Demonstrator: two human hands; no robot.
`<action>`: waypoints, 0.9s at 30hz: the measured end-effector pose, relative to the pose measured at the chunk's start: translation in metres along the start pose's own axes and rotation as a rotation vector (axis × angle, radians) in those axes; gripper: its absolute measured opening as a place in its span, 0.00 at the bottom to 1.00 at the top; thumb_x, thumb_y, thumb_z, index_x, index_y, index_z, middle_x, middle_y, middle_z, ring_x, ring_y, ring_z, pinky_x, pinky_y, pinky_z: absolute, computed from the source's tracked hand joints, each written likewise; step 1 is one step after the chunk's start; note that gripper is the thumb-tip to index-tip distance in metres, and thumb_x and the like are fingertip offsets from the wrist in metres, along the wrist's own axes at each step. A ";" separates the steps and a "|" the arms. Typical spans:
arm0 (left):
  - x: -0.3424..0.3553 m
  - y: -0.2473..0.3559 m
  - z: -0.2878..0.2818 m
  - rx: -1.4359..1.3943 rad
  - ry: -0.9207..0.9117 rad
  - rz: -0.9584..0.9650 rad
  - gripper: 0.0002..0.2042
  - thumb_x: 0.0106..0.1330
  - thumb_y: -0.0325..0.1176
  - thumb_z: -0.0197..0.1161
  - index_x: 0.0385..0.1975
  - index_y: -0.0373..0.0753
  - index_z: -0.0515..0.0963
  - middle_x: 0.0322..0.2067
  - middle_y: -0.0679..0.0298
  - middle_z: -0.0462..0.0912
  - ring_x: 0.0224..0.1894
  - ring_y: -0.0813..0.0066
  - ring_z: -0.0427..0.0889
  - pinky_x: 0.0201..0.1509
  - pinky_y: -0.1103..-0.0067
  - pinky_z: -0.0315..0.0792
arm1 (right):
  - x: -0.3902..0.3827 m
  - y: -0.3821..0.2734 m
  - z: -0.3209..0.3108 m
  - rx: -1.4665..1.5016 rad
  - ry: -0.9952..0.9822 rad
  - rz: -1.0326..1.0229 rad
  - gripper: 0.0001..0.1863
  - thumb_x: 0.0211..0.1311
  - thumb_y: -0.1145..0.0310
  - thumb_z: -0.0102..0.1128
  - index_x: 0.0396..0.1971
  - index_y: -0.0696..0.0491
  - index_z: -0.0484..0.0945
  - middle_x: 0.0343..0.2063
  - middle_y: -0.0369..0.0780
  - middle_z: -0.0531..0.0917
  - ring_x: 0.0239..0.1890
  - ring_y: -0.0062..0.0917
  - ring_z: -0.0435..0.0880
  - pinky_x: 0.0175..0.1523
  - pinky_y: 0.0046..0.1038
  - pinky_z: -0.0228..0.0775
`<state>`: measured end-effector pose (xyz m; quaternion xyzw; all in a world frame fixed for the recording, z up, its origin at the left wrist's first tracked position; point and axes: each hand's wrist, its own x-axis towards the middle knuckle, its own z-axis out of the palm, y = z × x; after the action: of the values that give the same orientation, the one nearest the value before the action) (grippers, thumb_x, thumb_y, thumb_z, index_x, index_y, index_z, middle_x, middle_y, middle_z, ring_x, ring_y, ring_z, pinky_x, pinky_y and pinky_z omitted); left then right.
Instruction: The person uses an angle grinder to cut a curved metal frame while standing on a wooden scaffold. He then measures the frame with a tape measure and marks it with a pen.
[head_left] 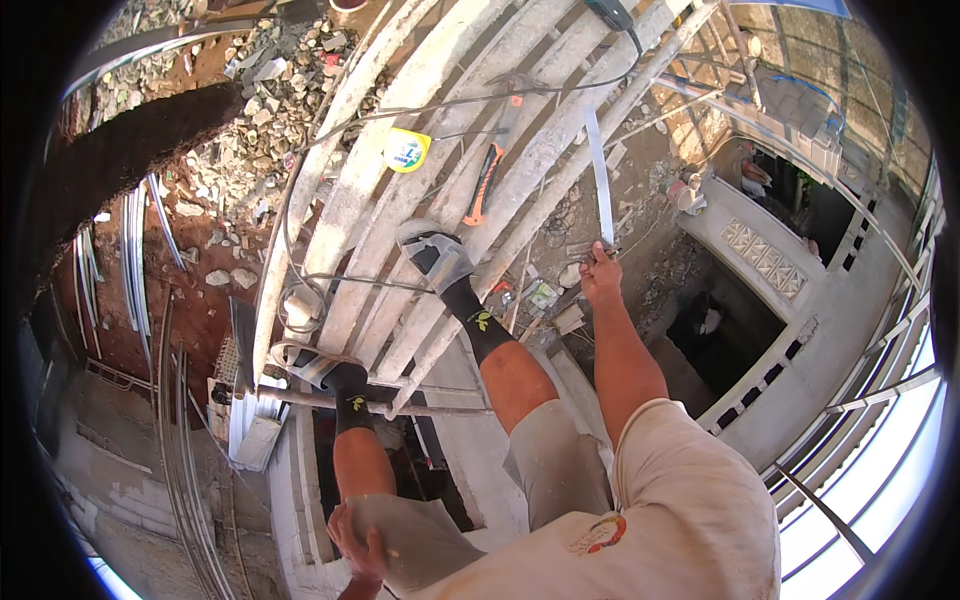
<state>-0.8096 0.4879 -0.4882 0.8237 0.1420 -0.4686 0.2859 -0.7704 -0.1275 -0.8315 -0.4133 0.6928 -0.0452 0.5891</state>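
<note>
My right hand (600,274), its arm stretched forward, is closed around the near end of a long, flat, pale grey strip (599,170). The strip extends away over the edge of the pole platform. My left hand (355,545) lies on my left thigh, its fingers spread over the shorts and nothing visible in them. On the whitened poles (430,90) beyond my feet are a yellow-and-white tape measure (406,151) and an orange-and-black tool (484,185) that looks like a utility knife.
A dark cable (440,105) crosses the poles from a dark power tool (607,12). My sandalled feet (437,255) stand on the poles, with gaps between them. Rubble (275,100) covers the ground below left. Concrete walls with openings (790,340) stand at right.
</note>
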 end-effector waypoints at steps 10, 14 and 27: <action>0.010 0.011 -0.009 0.045 -0.049 0.001 0.27 0.60 0.45 0.53 0.56 0.33 0.70 0.55 0.40 0.70 0.58 0.41 0.67 0.65 0.53 0.58 | 0.062 0.027 0.065 0.209 -0.100 0.084 0.08 0.68 0.70 0.63 0.36 0.44 0.71 0.23 0.27 0.74 0.19 0.16 0.65 0.27 0.26 0.63; 0.010 0.014 -0.009 0.062 -0.057 0.012 0.27 0.60 0.45 0.53 0.56 0.33 0.70 0.55 0.40 0.70 0.58 0.41 0.67 0.65 0.53 0.58 | 0.071 0.026 0.087 0.255 -0.166 0.088 0.08 0.68 0.71 0.63 0.37 0.44 0.71 0.22 0.27 0.74 0.18 0.16 0.64 0.27 0.26 0.63; 0.012 0.016 -0.004 0.032 -0.045 0.031 0.28 0.62 0.45 0.54 0.56 0.29 0.71 0.56 0.40 0.70 0.57 0.41 0.68 0.64 0.53 0.58 | 0.052 -0.032 0.157 -0.299 -0.015 -0.212 0.08 0.68 0.69 0.55 0.43 0.52 0.69 0.29 0.35 0.73 0.22 0.18 0.70 0.21 0.25 0.63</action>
<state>-0.7925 0.4773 -0.4910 0.8196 0.1152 -0.4845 0.2831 -0.6178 -0.1143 -0.9012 -0.5674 0.6400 -0.0006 0.5181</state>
